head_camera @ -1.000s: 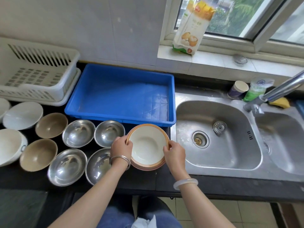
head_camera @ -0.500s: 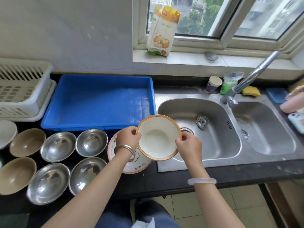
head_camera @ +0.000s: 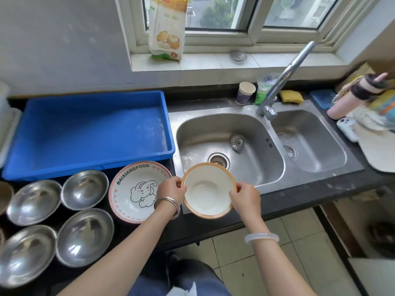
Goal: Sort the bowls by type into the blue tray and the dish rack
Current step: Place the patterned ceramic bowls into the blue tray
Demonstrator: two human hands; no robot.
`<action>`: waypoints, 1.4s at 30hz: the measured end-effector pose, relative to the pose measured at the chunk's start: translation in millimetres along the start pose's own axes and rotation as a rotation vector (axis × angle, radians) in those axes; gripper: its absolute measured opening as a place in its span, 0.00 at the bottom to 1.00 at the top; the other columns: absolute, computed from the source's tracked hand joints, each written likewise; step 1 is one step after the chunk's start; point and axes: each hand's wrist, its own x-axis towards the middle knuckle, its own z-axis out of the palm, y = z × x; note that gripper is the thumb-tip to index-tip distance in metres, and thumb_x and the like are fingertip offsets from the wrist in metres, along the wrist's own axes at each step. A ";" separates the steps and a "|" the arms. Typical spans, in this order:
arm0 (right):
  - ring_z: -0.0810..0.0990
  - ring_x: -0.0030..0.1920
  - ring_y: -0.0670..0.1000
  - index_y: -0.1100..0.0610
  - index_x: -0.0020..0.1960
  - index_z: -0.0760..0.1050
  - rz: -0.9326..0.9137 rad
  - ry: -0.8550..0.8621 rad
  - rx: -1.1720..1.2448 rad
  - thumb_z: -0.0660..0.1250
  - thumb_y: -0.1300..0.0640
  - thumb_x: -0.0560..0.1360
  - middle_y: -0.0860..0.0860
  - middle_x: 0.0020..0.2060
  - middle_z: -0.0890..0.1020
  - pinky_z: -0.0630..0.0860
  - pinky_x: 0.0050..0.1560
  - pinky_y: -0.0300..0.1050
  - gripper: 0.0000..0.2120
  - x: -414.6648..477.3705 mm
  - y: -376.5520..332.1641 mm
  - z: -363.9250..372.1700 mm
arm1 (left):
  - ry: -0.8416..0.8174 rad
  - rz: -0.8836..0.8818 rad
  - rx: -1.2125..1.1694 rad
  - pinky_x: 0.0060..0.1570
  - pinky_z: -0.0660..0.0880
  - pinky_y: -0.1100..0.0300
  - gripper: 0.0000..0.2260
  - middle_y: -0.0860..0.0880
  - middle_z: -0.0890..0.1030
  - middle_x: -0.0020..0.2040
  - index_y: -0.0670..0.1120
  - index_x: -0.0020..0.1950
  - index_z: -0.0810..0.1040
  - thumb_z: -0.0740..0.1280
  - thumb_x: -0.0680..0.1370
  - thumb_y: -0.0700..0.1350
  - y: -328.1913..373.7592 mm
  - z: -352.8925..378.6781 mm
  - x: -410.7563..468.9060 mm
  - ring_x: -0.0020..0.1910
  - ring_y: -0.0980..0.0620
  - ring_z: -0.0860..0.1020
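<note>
I hold a white bowl with an orange rim [head_camera: 207,192] in the air over the sink's front edge. My left hand [head_camera: 172,189] grips its left rim and my right hand [head_camera: 243,196] its right rim. Left of it, a pink-rimmed bowl with an elephant drawing [head_camera: 132,189] lies on the dark counter. Several steel bowls [head_camera: 84,189] sit further left in two rows. The blue tray [head_camera: 89,165] stands behind them with nothing in it. Only a white sliver of the dish rack [head_camera: 6,129] shows at the left edge.
A double steel sink [head_camera: 297,178] with a tap [head_camera: 282,80] fills the right half. Behind it stand a paper cup [head_camera: 245,92], a green bag and a yellow sponge [head_camera: 291,96]. A flour bag [head_camera: 167,28] rests on the windowsill. A pink bottle [head_camera: 350,97] and clutter crowd the far right.
Both hands have lifted the orange-rimmed bowl off the elephant bowl and carried it right, over the sink's edge. The view has swung right, so the rack and brown bowls have left the frame.
</note>
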 end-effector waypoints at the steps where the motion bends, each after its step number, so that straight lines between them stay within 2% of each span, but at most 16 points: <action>1: 0.69 0.28 0.49 0.61 0.33 0.73 -0.001 -0.004 -0.005 0.62 0.65 0.71 0.51 0.26 0.74 0.64 0.26 0.38 0.08 -0.2 2.8 1.0 | -0.004 -0.003 0.004 0.41 0.70 0.62 0.07 0.48 0.83 0.45 0.45 0.50 0.81 0.67 0.75 0.44 -0.6 2.6 -0.4 0.40 0.52 0.76; 6: 0.72 0.30 0.51 0.61 0.36 0.75 -0.010 -0.032 -0.005 0.63 0.64 0.72 0.53 0.29 0.78 0.65 0.27 0.37 0.07 0.6 12.6 7.5 | -0.015 -0.016 0.045 0.43 0.72 0.60 0.07 0.47 0.83 0.46 0.44 0.50 0.81 0.68 0.74 0.44 -8.1 9.1 -1.2 0.42 0.51 0.77; 12: 0.74 0.32 0.48 0.56 0.37 0.75 -0.009 -0.044 0.049 0.64 0.62 0.73 0.48 0.30 0.77 0.65 0.27 0.35 0.07 -1.1 18.0 12.6 | -0.006 -0.012 0.056 0.42 0.70 0.62 0.09 0.47 0.83 0.47 0.44 0.52 0.80 0.69 0.74 0.44 -13.3 9.6 -2.2 0.42 0.53 0.76; 16: 0.75 0.35 0.46 0.54 0.43 0.76 -0.006 -0.058 0.068 0.63 0.60 0.74 0.47 0.35 0.78 0.66 0.29 0.34 0.03 -1.3 20.9 13.6 | -0.013 0.004 0.040 0.43 0.70 0.62 0.09 0.47 0.83 0.48 0.44 0.53 0.79 0.69 0.74 0.44 -15.3 10.4 -2.2 0.44 0.54 0.76; 19: 0.77 0.42 0.50 0.55 0.50 0.75 -0.009 -0.088 0.112 0.62 0.59 0.76 0.48 0.41 0.78 0.68 0.33 0.35 0.05 -2.7 22.0 15.3 | -0.018 0.007 0.010 0.44 0.72 0.61 0.10 0.47 0.82 0.49 0.45 0.55 0.78 0.68 0.74 0.44 -17.1 11.5 -4.3 0.45 0.53 0.75; 24: 0.79 0.52 0.54 0.55 0.65 0.70 -0.030 -0.098 0.073 0.59 0.55 0.79 0.52 0.54 0.81 0.76 0.50 0.49 0.15 -4.4 18.7 9.3 | 0.023 0.009 -0.087 0.46 0.74 0.59 0.11 0.47 0.82 0.50 0.46 0.57 0.77 0.68 0.74 0.42 -20.1 3.5 -8.6 0.44 0.53 0.76; 27: 0.76 0.58 0.56 0.56 0.66 0.70 -0.168 -0.027 -0.034 0.58 0.56 0.79 0.53 0.58 0.80 0.72 0.57 0.50 0.16 -3.2 7.0 7.4 | 0.147 0.004 -0.102 0.44 0.71 0.60 0.10 0.47 0.81 0.53 0.46 0.57 0.77 0.66 0.75 0.42 -28.6 -13.1 -9.7 0.44 0.51 0.76; 30: 0.74 0.60 0.55 0.58 0.63 0.74 -0.358 0.055 -0.105 0.58 0.58 0.79 0.53 0.58 0.80 0.67 0.63 0.47 0.14 -1.3 -19.6 17.4 | 0.274 -0.058 -0.101 0.50 0.72 0.56 0.12 0.45 0.79 0.57 0.46 0.58 0.77 0.66 0.75 0.41 -44.8 -33.8 -8.0 0.53 0.46 0.76; 34: 0.76 0.59 0.53 0.56 0.64 0.74 -0.468 -0.107 -0.131 0.57 0.55 0.80 0.53 0.58 0.81 0.72 0.55 0.45 0.15 1.0 -64.8 48.3 | 0.365 -0.207 -0.018 0.63 0.67 0.49 0.16 0.43 0.71 0.66 0.48 0.61 0.75 0.67 0.74 0.43 -67.0 -57.3 -6.3 0.64 0.40 0.68; 36: 0.77 0.58 0.55 0.56 0.65 0.73 -0.526 -0.200 -0.199 0.57 0.55 0.79 0.55 0.57 0.81 0.73 0.54 0.47 0.16 3.1 -85.4 67.0 | 0.374 -0.251 -0.020 0.65 0.65 0.48 0.19 0.42 0.69 0.67 0.47 0.64 0.73 0.68 0.73 0.42 -76.0 -65.9 -5.9 0.65 0.39 0.66; 39: 0.79 0.52 0.60 0.57 0.64 0.72 -0.599 -0.290 -0.417 0.55 0.55 0.80 0.58 0.52 0.83 0.77 0.53 0.53 0.15 9.3 -109.4 92.7 | 0.340 -0.276 -0.075 0.63 0.69 0.49 0.24 0.41 0.68 0.67 0.46 0.68 0.68 0.68 0.73 0.39 -86.0 -73.3 -4.0 0.63 0.40 0.70; 42: 0.79 0.44 0.59 0.58 0.56 0.71 -0.583 -0.396 -0.543 0.52 0.58 0.80 0.58 0.47 0.82 0.78 0.43 0.51 0.11 18.7 -121.8 109.9 | 0.317 -0.305 -0.103 0.57 0.73 0.49 0.24 0.41 0.71 0.65 0.46 0.68 0.68 0.67 0.72 0.36 -93.6 -77.6 -0.5 0.60 0.41 0.74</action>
